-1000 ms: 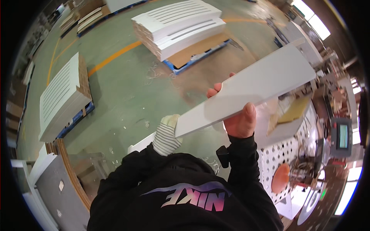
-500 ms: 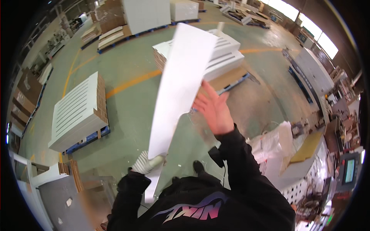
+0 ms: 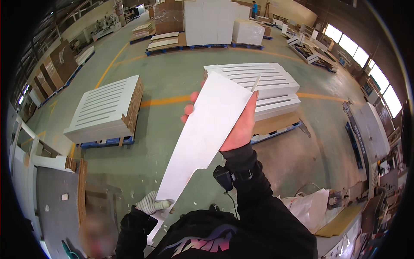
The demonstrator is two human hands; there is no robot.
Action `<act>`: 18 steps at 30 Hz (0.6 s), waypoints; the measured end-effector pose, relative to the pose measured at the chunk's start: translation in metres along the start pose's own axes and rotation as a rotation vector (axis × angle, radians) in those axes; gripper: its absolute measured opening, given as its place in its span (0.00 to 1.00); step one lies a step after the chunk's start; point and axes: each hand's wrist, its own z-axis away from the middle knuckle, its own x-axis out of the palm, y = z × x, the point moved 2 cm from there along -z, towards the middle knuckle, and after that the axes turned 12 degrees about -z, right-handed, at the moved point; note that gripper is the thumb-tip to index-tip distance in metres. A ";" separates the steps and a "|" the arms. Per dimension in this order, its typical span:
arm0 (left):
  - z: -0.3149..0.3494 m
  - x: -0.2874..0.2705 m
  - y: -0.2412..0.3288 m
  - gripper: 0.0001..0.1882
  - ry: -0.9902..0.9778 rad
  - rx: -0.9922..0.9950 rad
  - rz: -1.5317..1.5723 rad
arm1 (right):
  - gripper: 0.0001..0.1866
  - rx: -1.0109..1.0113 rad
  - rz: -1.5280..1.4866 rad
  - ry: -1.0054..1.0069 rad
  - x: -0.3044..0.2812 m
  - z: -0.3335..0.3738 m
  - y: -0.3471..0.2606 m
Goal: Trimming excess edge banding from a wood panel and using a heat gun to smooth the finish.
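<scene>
A long white shaped panel, wide at its far end and stepped to a narrow strip at the near end, is held slantwise in front of me. My left hand, in a striped glove, is closed around the narrow near part. My bare right hand grips the wide far part from behind, its fingertips showing past the left edge and its thumb at the right edge. The panel covers most of the right palm.
Ahead stands a stack of white slotted panels on a pallet; a similar stack is to the left. A grey table is at the near left. White plastic sheeting and a yellowish board lie at the right. A person in blue stands far off.
My right hand, open beside the panel before, has closed on its wide far end. The panel has tilted further to the right, while the left hand has kept its hold.
</scene>
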 end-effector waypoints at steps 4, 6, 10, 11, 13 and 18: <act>0.010 0.014 0.016 0.30 -0.010 -0.014 0.083 | 0.50 0.071 -0.031 0.031 -0.003 0.003 0.002; 0.014 0.019 0.013 0.31 0.029 -0.035 0.045 | 0.51 0.103 -0.041 0.031 0.000 0.006 0.005; 0.023 0.024 0.004 0.28 0.061 0.026 0.061 | 0.52 0.169 -0.035 -0.080 0.000 0.002 0.007; 0.023 0.026 0.006 0.27 0.055 0.043 0.038 | 0.52 0.189 -0.053 -0.064 -0.002 0.000 0.005; 0.021 0.027 0.011 0.26 0.090 0.076 0.014 | 0.53 0.165 -0.030 -0.095 -0.008 -0.003 0.006; 0.028 0.022 0.028 0.32 0.046 -0.069 -0.042 | 0.57 0.065 0.023 -0.080 -0.027 0.002 0.022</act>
